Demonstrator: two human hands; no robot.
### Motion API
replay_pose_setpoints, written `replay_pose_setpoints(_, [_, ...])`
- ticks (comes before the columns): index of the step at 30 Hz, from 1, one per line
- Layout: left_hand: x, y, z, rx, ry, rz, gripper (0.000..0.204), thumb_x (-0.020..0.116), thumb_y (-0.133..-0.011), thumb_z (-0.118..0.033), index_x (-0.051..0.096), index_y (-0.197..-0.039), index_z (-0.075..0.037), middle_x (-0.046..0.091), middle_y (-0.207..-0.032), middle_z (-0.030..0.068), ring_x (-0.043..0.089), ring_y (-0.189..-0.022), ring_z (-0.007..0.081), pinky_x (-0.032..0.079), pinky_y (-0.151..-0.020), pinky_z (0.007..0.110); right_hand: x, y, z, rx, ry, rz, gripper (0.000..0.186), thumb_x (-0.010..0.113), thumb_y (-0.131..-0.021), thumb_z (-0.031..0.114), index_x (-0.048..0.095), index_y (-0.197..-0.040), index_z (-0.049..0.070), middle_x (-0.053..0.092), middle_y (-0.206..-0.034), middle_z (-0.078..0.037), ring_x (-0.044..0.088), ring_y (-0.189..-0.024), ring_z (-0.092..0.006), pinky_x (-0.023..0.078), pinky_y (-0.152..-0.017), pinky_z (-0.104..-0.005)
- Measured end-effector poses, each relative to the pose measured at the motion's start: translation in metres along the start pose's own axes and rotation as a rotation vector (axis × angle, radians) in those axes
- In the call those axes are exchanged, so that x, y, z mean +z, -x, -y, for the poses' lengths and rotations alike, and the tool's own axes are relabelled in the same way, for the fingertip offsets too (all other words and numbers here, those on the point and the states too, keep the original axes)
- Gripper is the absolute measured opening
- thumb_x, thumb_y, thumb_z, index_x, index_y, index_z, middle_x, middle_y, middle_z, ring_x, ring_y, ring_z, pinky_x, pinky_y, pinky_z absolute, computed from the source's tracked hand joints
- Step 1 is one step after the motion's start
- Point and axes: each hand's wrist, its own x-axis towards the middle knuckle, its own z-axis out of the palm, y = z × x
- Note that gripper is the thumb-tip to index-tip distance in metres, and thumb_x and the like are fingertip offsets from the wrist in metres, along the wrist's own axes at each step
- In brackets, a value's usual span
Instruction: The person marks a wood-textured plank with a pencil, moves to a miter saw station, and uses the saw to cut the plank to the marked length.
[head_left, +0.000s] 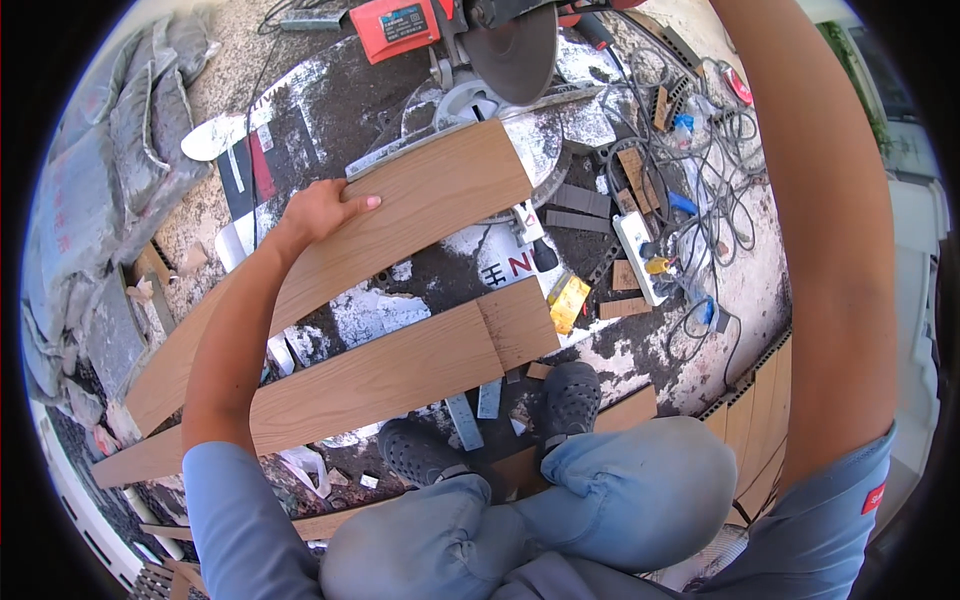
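I find the long plank (pixel 430 190) beneath the raised saw blade (pixel 510 58); positioning appears done, the cut, I judge, outstanding. Left hand (pixel 316 212) grips its far edge, thumb spread from fingers. Right hand: out of view, fingers undeterminable.

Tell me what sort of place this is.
Likely a rough work spot on a building site: a power saw, a wood-look plank under the left hand, and piled grey sacks.
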Motion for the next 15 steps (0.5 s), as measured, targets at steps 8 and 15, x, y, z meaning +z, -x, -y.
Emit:
replay_pose_setpoints(8, [-0.003, 0.002, 0.002, -0.052, -0.008, 0.008, 0.093, 0.059, -0.080, -0.081, 0.071, -0.111, 0.006, 0.072, -0.105, 0.0296, 0.070, -0.104, 0.0428, 0.052, -0.092, 0.049, 0.017, 0.109, -0.034, -0.176, -0.141, -0.080, 0.044, 0.051, -0.105, 0.043, 0.053, -0.123, 0.003, 0.061, -0.083, -0.008, 0.058, -0.060, -0.0154, 0.053, -0.056, -0.0283])
replay_pose_setpoints(15, [-0.004, -0.004, -0.005, -0.041, 0.023, 0.031, 0.095, 0.059, -0.079, -0.082, 0.070, -0.112, 0.006, 0.071, -0.106, 0.0301, 0.069, -0.105, 0.0426, 0.051, -0.093, 0.048, 0.011, 0.141, -0.044, -0.093, -0.254, -0.143, 0.042, 0.049, -0.106, 0.043, 0.049, -0.130, 0.008, 0.062, -0.087, -0.009, 0.059, -0.060, -0.0148, 0.054, -0.056, -0.0290])
